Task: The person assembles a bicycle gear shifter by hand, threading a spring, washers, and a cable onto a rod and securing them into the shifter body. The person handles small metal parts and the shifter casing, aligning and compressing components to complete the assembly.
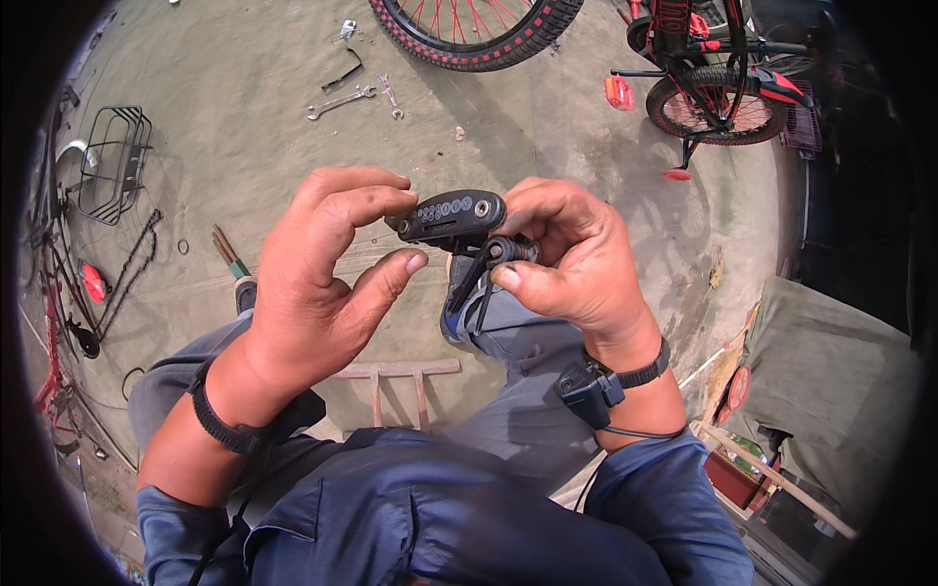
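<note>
Between my hands is a black folding multi-tool [451, 217], its oval side plate facing up and several of its bits swung out below. My right hand [576, 249] is closed on its right end, with the thumb and fingers around the bits and socket-like pieces there. My left hand [318, 264] is by the other end, fingers apart. Its fingertips touch or nearly touch the plate's left tip, while the thumb stands clear of the tool. Part of the right fingers is hidden behind the tool.
On the ground ahead lie two wrenches [340, 103] [391, 96] and a bent black rod [342, 70]. A bicycle wheel [469, 29] stands beyond, with a red-and-black bicycle [718, 103] at far right. Leftward are a black wire basket [115, 161] and a chain [132, 269].
</note>
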Motion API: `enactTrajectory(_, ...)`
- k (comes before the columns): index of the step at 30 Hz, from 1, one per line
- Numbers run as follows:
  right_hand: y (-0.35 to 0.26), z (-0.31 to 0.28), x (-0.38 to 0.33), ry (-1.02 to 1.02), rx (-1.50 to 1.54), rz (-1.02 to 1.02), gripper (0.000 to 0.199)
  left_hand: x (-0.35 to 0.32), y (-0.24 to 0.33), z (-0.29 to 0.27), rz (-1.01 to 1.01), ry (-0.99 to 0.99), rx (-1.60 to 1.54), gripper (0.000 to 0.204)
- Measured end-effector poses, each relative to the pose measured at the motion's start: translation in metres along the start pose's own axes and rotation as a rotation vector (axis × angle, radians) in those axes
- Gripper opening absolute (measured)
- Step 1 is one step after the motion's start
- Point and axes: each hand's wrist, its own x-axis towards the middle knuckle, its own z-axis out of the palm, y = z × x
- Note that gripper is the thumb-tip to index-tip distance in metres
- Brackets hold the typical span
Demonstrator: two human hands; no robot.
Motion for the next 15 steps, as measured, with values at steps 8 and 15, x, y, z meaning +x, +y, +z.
enactTrajectory(8, 0.002, 0.014, 0.000, -0.054, -0.024, 0.145, 0.029, -0.001, 0.001, 0.001, 0.007, -0.082, -0.113, 0.044)
enactTrajectory(15, 0.005, 0.016, 0.000, -0.064, -0.004, 0.152, 0.027, -0.002, 0.001, -0.004, -0.043, -0.188, -0.105, 0.042)
